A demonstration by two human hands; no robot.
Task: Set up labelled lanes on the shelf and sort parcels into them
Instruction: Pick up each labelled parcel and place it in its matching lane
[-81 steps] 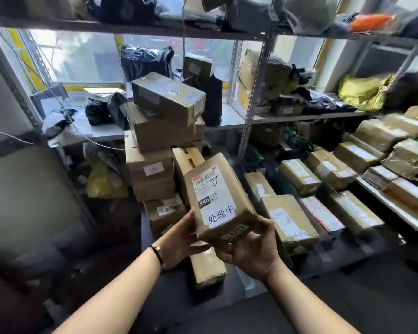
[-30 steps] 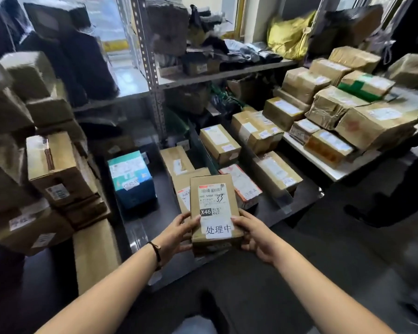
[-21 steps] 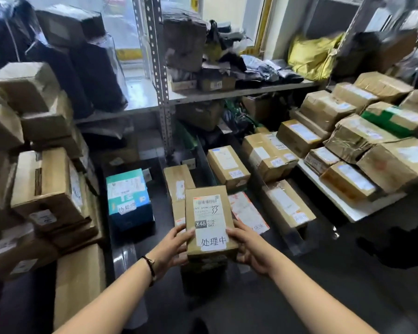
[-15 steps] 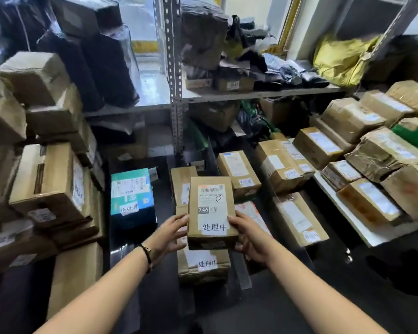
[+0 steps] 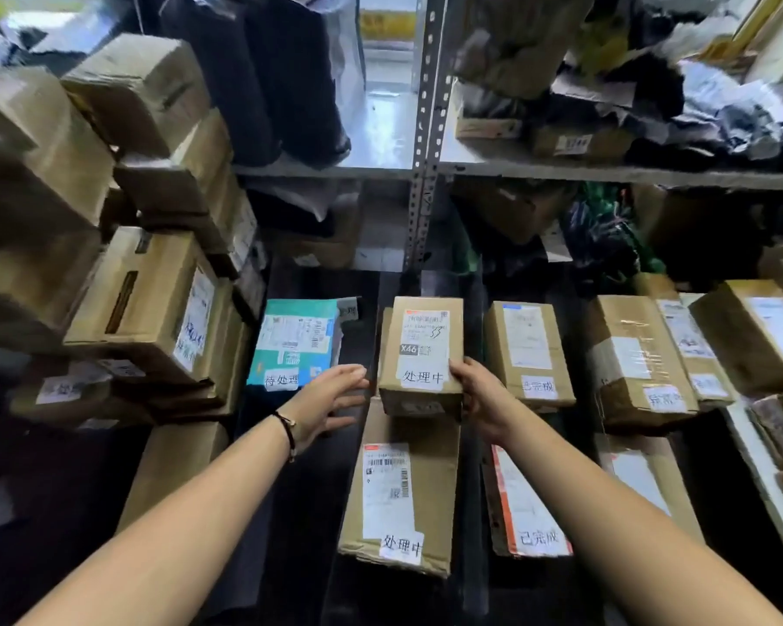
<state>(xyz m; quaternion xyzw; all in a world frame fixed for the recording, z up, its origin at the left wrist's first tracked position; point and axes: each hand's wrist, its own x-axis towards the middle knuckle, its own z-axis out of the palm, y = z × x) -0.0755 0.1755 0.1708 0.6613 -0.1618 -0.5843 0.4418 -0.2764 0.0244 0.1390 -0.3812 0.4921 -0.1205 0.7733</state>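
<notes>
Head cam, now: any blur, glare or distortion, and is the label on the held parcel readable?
Head view: the centre is sharp, and the X46 parcel label reads 处理中. The left box stack is smeared and stretched at the frame edge. Window backlight glares off the upper shelf. The shelf upright leans, which looks like wide-angle distortion. The black lower shelf is underexposed.

Right hand (image 5: 484, 399) holds the X46 parcel (image 5: 421, 350) by its right edge; left hand (image 5: 331, 399), fingers straight, just beside it
</notes>
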